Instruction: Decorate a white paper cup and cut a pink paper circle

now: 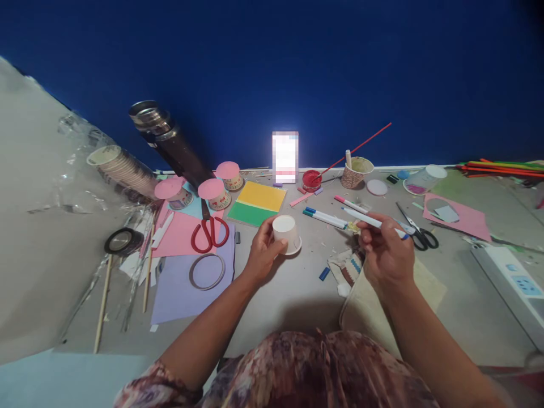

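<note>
My left hand [262,249] is closed round a small white paper cup [286,233], held tilted just above the grey table [289,294]. My right hand [385,249] pinches a white marker pen [374,222] that points left, its tip near a bit of yellowish material [353,227]. Two more markers [325,218] lie on the table between the cup and that hand. Under my right wrist lies a beige cloth [365,300].
Red scissors [209,233], a tape ring [207,271] and pink and lilac paper lie at the left. Three pink-topped cups [215,192], a cup stack [121,167], a dark flask [170,141], a lit phone [285,157], a red paint pot [311,180], black scissors [419,232] and a power strip [512,280] stand around.
</note>
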Demonstrator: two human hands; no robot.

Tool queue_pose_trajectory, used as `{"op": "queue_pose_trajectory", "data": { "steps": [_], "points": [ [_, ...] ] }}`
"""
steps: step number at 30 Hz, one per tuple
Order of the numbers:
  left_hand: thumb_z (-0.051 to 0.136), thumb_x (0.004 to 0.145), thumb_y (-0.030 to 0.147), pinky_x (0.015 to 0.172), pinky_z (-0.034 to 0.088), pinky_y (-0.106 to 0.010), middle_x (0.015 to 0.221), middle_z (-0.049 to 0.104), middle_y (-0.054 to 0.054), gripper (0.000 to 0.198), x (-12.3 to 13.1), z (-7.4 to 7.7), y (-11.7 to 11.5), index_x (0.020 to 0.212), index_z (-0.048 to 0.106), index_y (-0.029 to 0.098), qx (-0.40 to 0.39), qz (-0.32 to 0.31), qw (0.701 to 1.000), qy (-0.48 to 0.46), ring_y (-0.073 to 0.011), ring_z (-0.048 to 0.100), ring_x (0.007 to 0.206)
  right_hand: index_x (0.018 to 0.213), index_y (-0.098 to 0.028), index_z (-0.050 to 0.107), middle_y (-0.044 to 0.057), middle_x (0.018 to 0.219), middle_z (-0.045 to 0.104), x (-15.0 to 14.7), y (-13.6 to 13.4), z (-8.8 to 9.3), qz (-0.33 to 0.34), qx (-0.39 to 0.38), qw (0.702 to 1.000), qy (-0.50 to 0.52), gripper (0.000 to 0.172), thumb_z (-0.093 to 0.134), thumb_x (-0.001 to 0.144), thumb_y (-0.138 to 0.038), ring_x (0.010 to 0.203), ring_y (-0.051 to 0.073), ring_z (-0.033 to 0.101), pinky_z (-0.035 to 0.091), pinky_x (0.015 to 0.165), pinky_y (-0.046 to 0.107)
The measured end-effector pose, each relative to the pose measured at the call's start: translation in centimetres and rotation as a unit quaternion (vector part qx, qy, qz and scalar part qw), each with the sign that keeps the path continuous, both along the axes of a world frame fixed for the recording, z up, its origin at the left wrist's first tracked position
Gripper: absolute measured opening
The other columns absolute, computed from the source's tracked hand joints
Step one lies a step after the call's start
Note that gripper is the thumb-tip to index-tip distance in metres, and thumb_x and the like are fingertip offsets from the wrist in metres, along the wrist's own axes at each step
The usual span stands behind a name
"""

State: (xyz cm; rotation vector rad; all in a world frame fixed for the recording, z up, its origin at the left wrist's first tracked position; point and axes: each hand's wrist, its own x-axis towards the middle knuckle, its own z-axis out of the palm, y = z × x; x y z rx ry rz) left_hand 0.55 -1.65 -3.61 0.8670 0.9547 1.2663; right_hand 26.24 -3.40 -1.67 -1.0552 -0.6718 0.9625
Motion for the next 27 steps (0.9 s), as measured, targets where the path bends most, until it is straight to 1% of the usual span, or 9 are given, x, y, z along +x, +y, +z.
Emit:
{"op": "queue_pose_trajectory", "data": {
  "steps": [4,7,10,13,15,17,19,23,27],
  "points": [
    [0.092,0.067,0.017,0.111,0.044,-0.034,0.125,0.072,-0.005,0.056,-0.2,0.4,0.4,0.120,0.072,0.024,0.045,0.011,0.997,0.067,-0.0242,0.062,0.124,0.099,-0.023,0.083,0.008,0.090,0.081,0.8,0.6,-0.2,0.080,-0.050,0.990,0.110,0.042,0.081,0.081,-0.061,0.058,0.013,0.056,0.038,0.042,0.022],
    [0.086,0.070,0.011,0.117,0.041,-0.036,0.129,0.070,-0.007,0.052,-0.3,0.5,0.4,0.119,0.073,0.023,0.047,-0.015,0.993,0.105,-0.0257,0.060,0.129,0.098,-0.024,0.083,0.007,0.091,0.081,0.8,0.7,-0.3,0.115,-0.094,0.980,0.131,0.033,0.090,0.073,-0.043,0.059,0.012,0.055,0.038,0.042,0.020],
    [0.081,0.074,0.008,0.121,0.037,-0.039,0.134,0.063,-0.008,0.051,-0.6,0.9,-0.5,0.121,0.070,0.027,0.095,0.025,0.980,0.171,-0.0273,0.053,0.135,0.101,-0.022,0.083,0.006,0.093,0.081,0.7,0.6,0.0,0.125,-0.111,0.978,0.128,0.036,0.093,0.068,-0.032,0.063,0.010,0.055,0.041,0.046,0.018],
    [0.076,0.084,0.015,0.108,0.045,-0.040,0.113,0.063,-0.007,0.030,-0.2,1.8,-2.4,0.110,0.070,0.029,0.165,0.056,0.952,0.253,-0.0283,0.056,0.117,0.102,-0.021,0.083,0.005,0.091,0.079,0.8,0.7,0.1,0.108,-0.113,0.980,0.122,0.035,0.091,0.069,-0.030,0.063,0.010,0.055,0.042,0.046,0.019],
    [0.066,0.094,0.019,0.091,0.048,-0.037,0.091,0.063,-0.005,0.009,0.8,2.3,-3.8,0.096,0.069,0.027,0.191,-0.046,0.921,0.336,-0.0256,0.060,0.091,0.100,-0.021,0.082,0.004,0.087,0.077,0.8,0.8,0.0,0.106,-0.116,0.980,0.125,0.034,0.090,0.069,-0.030,0.061,0.010,0.053,0.040,0.044,0.018],
    [0.061,0.097,0.020,0.079,0.046,-0.034,0.084,0.065,-0.005,0.013,2.5,2.4,-5.1,0.088,0.068,0.025,0.203,-0.179,0.871,0.411,-0.0237,0.060,0.079,0.099,-0.020,0.080,0.003,0.082,0.074,0.9,0.9,-0.2,0.119,-0.116,0.978,0.126,0.034,0.090,0.068,-0.031,0.058,0.009,0.051,0.037,0.044,0.018],
    [0.060,0.098,0.021,0.076,0.047,-0.035,0.081,0.065,-0.007,0.015,4.5,2.1,-6.0,0.085,0.066,0.023,0.192,-0.250,0.827,0.465,-0.0243,0.062,0.074,0.098,-0.019,0.078,0.002,0.079,0.073,0.9,0.9,-0.3,0.134,-0.114,0.977,0.123,0.035,0.091,0.068,-0.032,0.057,0.009,0.050,0.037,0.044,0.018],
    [0.062,0.098,0.023,0.081,0.051,-0.040,0.095,0.066,-0.012,0.004,7.7,1.5,-6.3,0.097,0.066,0.021,0.133,-0.246,0.804,0.524,-0.0282,0.068,0.080,0.097,-0.019,0.078,0.002,0.077,0.072,0.7,0.7,-0.2,0.136,-0.098,0.979,0.119,0.035,0.090,0.068,-0.033,0.055,0.008,0.048,0.035,0.043,0.018],
    [0.052,0.097,0.009,0.085,0.053,-0.045,0.106,0.064,-0.015,0.017,9.0,1.7,-5.8,0.106,0.063,0.019,0.090,-0.254,0.775,0.572,-0.0326,0.073,0.090,0.094,-0.019,0.078,0.001,0.075,0.073,0.8,0.5,0.4,0.128,-0.077,0.982,0.118,0.032,0.090,0.068,-0.034,0.054,0.008,0.048,0.033,0.042,0.017]
  ]
}}
